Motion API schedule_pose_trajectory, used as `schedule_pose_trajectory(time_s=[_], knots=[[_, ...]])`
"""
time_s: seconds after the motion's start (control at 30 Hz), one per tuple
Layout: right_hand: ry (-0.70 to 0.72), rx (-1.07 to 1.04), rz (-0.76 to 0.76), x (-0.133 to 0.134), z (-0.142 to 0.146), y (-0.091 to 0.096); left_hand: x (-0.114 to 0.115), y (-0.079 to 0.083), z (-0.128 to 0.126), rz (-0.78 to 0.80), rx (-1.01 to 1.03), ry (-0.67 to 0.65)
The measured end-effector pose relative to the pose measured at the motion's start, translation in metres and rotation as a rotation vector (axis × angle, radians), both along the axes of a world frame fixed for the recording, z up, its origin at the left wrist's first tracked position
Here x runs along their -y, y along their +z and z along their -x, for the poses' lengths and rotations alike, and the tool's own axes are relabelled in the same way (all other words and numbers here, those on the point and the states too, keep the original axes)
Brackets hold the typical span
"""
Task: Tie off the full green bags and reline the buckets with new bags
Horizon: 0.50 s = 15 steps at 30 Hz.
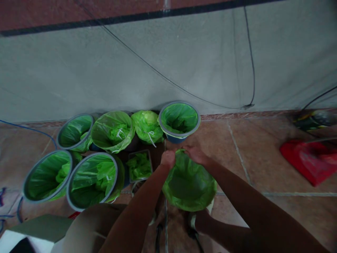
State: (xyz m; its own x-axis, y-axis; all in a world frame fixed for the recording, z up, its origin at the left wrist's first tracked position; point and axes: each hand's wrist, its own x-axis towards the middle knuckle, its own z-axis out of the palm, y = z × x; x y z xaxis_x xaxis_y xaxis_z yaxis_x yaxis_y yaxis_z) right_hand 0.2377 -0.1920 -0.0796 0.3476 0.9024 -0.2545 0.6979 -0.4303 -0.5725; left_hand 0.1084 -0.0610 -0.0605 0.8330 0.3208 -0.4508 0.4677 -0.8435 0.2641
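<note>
Two bare arms reach forward from the near side and draw together over a lined bin [189, 203], which sits between the person's feet on or just above the floor [218, 140]; which of the two cannot be told. The left arm runs from near left toward the middle, elbow low, and the left hand [167, 159] is curled tight, knuckles up, on the left part of the bin's far edge, holding the green film there. The right arm slants in from near right, almost straight, its wrist bent a little inward; the right hand [196, 155] is closed over the same edge just to the right, fingers pointing left toward the other hand. A short stretch of film shows between the hands. Whether they pinch film alone or the rim beneath as well, I cannot tell. The bin's mouth faces up toward the person. Just beyond the hands stands a grey-rimmed bin [179, 109], also lined in green, near the wall [168, 59]. To its left is a green bundle [146, 121] with white string [151, 137], and nearer, left of the left hand, a small tray [151, 161] holds crumpled green film. Four more lined bins [91, 160] cluster farther left. A red bag [306, 161] lies well apart at right.
</note>
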Motion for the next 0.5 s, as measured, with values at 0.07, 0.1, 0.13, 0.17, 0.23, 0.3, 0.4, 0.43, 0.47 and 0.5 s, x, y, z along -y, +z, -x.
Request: schedule_pose_trajectory(time_s=[0.07, 0.1, 0.13, 0.17, 0.23, 0.3, 0.4, 0.43, 0.47, 0.5], knots=[[-0.028, -0.012, 0.0, 0.0, 0.001, 0.001, 0.001, 0.002, 0.001, 0.011, 0.0, -0.002], [-0.054, -0.016, -0.001, 0.001, 0.001, 0.001, 0.0, 0.003, 0.003, 0.008, -0.005, 0.004], [-0.085, -0.016, 0.001, 0.002, 0.001, 0.001, 0.0, 0.005, 0.005, 0.005, -0.004, 0.019], [-0.118, -0.013, 0.008, 0.004, 0.001, 0.001, -0.002, 0.007, 0.007, 0.008, 0.005, 0.044], [-0.194, -0.004, 0.038, 0.01, 0.0, 0.003, -0.007, 0.011, 0.014, 0.037, 0.061, 0.128], [-0.257, -0.001, 0.076, 0.019, 0.001, 0.005, -0.015, 0.016, 0.021, 0.095, 0.158, 0.234], [-0.399, 0.022, 0.125, 0.036, 0.011, 0.005, -0.028, 0.021, 0.029, 0.165, 0.318, 0.381], [-0.47, 0.035, 0.138, 0.042, 0.017, 0.005, -0.031, 0.021, 0.03, 0.175, 0.361, 0.425], [-0.549, 0.043, 0.151, 0.048, 0.023, 0.004, -0.033, 0.022, 0.03, 0.18, 0.39, 0.463], [-0.63, 0.047, 0.157, 0.054, 0.031, 0.002, -0.033, 0.021, 0.03, 0.181, 0.407, 0.489]])
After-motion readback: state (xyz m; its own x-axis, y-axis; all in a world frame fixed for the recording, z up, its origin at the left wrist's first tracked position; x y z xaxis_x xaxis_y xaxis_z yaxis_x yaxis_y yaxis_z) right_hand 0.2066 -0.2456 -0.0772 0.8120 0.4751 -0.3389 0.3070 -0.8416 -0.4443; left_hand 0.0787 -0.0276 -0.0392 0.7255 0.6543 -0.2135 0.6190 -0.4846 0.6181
